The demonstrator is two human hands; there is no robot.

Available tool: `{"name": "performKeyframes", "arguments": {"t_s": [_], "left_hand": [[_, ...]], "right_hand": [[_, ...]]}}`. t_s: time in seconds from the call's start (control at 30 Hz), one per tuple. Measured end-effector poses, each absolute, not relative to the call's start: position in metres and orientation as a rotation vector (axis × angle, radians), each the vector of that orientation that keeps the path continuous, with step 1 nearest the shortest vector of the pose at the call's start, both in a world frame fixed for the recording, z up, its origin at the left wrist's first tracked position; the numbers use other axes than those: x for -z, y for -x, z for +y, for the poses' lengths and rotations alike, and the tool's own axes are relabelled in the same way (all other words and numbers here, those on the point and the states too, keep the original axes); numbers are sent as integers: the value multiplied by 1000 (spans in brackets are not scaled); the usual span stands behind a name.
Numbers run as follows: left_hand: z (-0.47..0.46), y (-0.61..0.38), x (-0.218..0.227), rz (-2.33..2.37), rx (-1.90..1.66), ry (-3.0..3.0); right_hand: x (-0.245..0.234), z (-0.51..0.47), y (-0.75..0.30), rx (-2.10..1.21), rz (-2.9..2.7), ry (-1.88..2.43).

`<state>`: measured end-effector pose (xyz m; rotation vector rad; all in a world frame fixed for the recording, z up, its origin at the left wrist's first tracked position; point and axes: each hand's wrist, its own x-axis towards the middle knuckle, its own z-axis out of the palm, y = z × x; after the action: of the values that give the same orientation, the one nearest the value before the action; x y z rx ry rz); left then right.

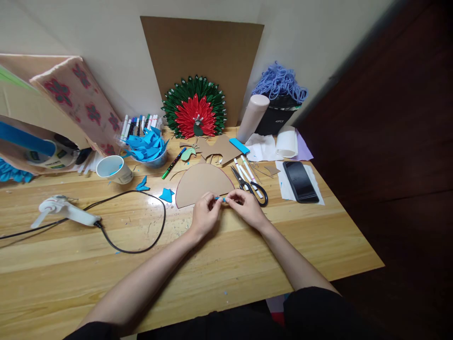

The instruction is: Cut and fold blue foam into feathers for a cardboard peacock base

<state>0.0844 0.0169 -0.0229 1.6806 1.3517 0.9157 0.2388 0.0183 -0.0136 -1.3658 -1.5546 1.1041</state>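
Note:
Between my fingertips is a small blue piece (221,199), perhaps paper or felt. My left hand (206,210) pinches one end of it and my right hand (247,206) pinches the other. Both hands are just over the front edge of a half-round cardboard piece (198,183), which lies flat with a purplish line along its curve. Black-handled scissors (262,197) lie close to my right hand, beside several white markers (247,171). Two loose blue cut pieces, one of them a pointed scrap (166,194), rest left of the cardboard.
A glue gun (69,211) with a looping black cord lies at left. Behind it stand a paper cup (115,170) and a bowl of blue pieces (150,158). A red and green fan-shaped peacock (194,111) leans on a cardboard sheet (201,52). A phone (300,182) lies at right.

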Motion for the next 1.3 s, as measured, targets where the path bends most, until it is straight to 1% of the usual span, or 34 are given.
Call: {"name": "performKeyframes", "arguments": {"t_s": [0.23,0.4,0.7,0.8,0.97,1.3], "left_hand": [[13,-85,18,1257,-995,-1871],[13,-84,20,1232,-968,-2069],[14,-83,25,1261,-937,-2127],[15,-83,24,1276,-965,-2074],[14,-83,21,1306,-1014,-1999],[13,-85,23,1353,-1028,-2042]], "right_hand": [[13,21,-245,-1160,-1524,1434],[11,20,-247,-1185,-1531,1436],[8,23,-248,-1209,-1566,1398],[7,20,-249,-1087,-1644,1416],[5,17,-250,-750,-1830,1346],[4,14,-245,-527,-1990,1225]]}}
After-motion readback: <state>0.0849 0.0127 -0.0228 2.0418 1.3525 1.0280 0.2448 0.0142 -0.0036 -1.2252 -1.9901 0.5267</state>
